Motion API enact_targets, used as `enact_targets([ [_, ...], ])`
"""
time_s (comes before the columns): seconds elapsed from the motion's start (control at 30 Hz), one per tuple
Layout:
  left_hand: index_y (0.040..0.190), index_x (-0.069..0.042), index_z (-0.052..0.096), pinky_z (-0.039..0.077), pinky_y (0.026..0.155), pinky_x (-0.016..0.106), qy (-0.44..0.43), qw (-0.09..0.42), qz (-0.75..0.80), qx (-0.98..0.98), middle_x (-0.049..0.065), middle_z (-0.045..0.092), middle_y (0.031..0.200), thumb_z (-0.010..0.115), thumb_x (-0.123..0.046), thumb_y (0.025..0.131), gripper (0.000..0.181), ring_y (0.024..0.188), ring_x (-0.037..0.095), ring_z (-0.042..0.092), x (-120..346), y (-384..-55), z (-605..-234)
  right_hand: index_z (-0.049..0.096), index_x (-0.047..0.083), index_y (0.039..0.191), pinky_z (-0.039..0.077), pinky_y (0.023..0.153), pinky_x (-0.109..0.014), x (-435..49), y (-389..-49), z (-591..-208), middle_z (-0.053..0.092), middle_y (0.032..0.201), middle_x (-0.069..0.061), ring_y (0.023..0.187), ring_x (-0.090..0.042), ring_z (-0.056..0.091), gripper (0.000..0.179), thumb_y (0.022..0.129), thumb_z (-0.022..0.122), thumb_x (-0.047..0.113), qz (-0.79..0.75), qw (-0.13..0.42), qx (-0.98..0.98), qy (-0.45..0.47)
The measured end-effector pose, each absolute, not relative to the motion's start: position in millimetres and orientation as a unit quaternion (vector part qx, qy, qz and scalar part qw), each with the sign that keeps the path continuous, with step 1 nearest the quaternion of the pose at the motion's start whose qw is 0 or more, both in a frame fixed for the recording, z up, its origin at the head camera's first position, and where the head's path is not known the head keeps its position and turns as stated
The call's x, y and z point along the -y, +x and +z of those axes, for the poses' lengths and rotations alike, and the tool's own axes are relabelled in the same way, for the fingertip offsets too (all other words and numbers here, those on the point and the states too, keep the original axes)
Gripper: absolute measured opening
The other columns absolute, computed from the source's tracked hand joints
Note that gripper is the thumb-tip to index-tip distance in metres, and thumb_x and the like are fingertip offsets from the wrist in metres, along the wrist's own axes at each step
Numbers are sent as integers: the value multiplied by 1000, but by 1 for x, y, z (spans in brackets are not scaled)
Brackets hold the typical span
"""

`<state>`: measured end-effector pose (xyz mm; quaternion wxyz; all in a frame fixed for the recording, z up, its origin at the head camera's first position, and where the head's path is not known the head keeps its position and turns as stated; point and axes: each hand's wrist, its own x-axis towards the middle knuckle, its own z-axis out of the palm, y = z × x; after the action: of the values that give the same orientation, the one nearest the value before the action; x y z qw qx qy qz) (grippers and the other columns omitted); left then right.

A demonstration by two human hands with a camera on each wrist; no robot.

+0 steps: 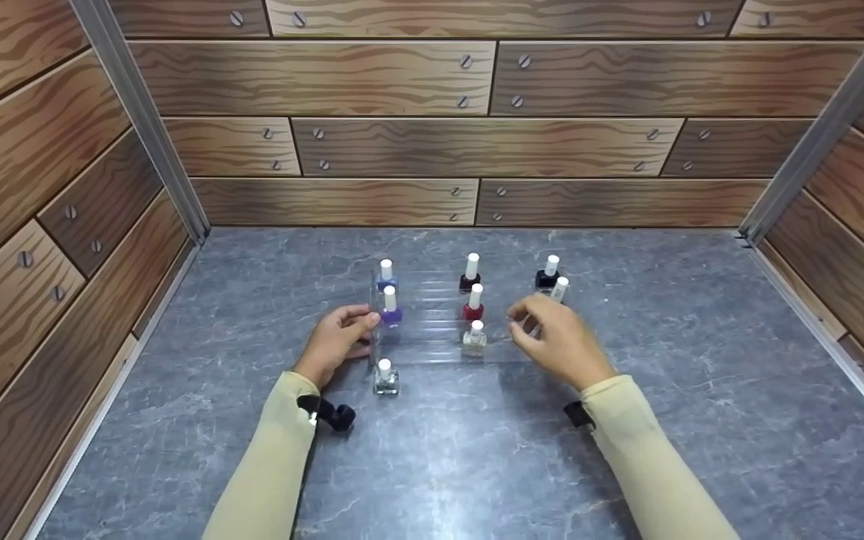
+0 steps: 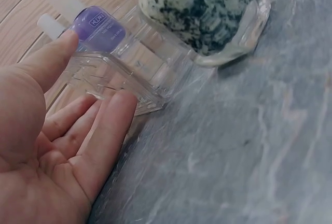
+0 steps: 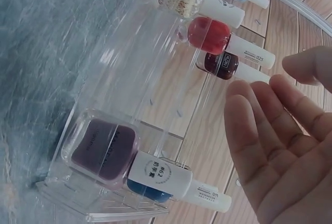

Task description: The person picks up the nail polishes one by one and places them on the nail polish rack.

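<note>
A clear stepped stand (image 1: 432,330) on the table holds white-capped nail polish bottles. My left hand (image 1: 334,341) is at its left end, extended fingers against the side and the thumb close to a purple bottle (image 1: 391,315). Just below that hand, a black-flecked bottle (image 1: 385,379) stands on the table in front of the stand. My right hand (image 1: 559,337) hovers over the stand's right part, fingers loosely bent, holding nothing. The right wrist view shows a mauve bottle (image 3: 104,154) on the lowest step, which this hand hides from the head view, and a blue bottle (image 3: 150,190) behind it.
Mid-stand are a gold-flecked bottle (image 1: 475,345), a red bottle (image 1: 472,310) and a dark bottle (image 1: 469,283). Behind the purple one sits a light blue bottle (image 1: 386,285); a black bottle (image 1: 547,280) is at back right. Wood-patterned walls (image 1: 402,146) enclose the grey table (image 1: 432,450).
</note>
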<state>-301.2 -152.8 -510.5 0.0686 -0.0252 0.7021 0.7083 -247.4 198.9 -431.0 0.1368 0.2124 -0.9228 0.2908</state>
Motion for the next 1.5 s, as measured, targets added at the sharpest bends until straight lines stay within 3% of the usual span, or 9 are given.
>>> enact_targets([
  [0.23, 137, -2, 61, 64, 83, 37, -25, 68, 710, -701, 14, 67, 123, 75, -25, 98, 48, 101, 23, 65, 152, -302, -510, 71, 7, 107, 60, 73, -32, -196, -247, -434, 69, 100, -1, 82, -14, 66, 12, 95, 71, 11, 295, 154, 916, 222],
  [0.47, 136, -1, 61, 64, 83, 38, -26, 61, 712, -699, 15, 67, 122, 75, -24, 97, 47, 99, 23, 65, 151, -300, -510, 70, 7, 108, 60, 73, -33, -192, -249, -437, 67, 101, -3, 84, -25, 69, 13, 95, 71, 9, 301, 148, 914, 229],
  [0.93, 137, -2, 61, 64, 83, 36, -23, 64, 704, -707, 12, 66, 118, 75, -29, 98, 50, 96, 21, 65, 155, -300, -512, 71, 5, 99, 61, 72, -31, -184, -244, -434, 68, 94, -3, 81, -17, 66, 7, 92, 70, 3, 332, 185, 899, 219],
  [1.3, 136, 1, 59, 64, 76, 32, -22, 55, 710, -702, 10, 67, 112, 73, -24, 99, 47, 91, 19, 65, 154, -298, -509, 71, 11, 107, 59, 78, -27, -124, -216, -416, 68, 96, 4, 85, -10, 63, 12, 99, 66, 19, 316, 21, 923, 218],
  [1.5, 134, 0, 61, 64, 77, 33, -29, 55, 707, -704, 10, 67, 112, 74, -26, 98, 47, 91, 20, 65, 150, -298, -511, 70, 7, 114, 58, 80, -29, -90, -210, -416, 71, 99, 0, 87, -13, 65, 34, 99, 68, 37, 264, -54, 929, 254],
])
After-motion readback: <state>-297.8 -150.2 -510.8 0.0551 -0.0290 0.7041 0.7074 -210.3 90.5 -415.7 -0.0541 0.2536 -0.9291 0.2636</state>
